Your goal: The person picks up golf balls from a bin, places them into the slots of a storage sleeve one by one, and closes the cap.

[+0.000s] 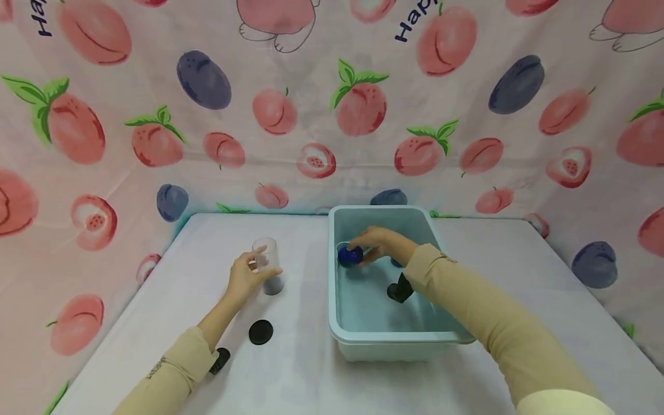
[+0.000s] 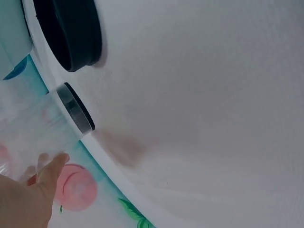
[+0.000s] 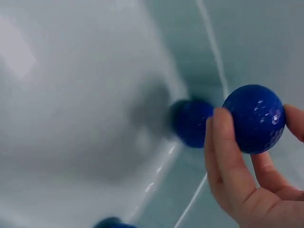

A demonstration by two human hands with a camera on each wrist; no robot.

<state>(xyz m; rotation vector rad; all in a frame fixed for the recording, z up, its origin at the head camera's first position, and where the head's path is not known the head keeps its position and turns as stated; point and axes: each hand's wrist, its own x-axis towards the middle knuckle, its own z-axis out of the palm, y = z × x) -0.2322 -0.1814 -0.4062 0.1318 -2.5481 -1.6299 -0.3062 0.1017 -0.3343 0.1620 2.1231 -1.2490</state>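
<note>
My left hand [image 1: 245, 278] holds a clear cylinder [image 1: 267, 259] with a dark base; its thumb lies across the near side. The left wrist view shows the dark base [image 2: 76, 109] on the see-through wall. Inside the pale blue bin [image 1: 384, 338], near its left wall, my right hand [image 1: 381, 242] pinches a shiny blue golf ball [image 3: 254, 118] between thumb and fingers. Another blue ball [image 3: 192, 123] lies against the bin wall just beyond it. A third blue ball [image 3: 114, 224] shows only partly at the lower edge of the right wrist view.
A round black lid [image 1: 261, 332] lies on the white table [image 1: 301, 374] between the left forearm and the bin. Small black devices sit at both cuffs, one [image 1: 220, 360] on the left. A fruit-print cloth [image 1: 316, 104] hangs behind the table.
</note>
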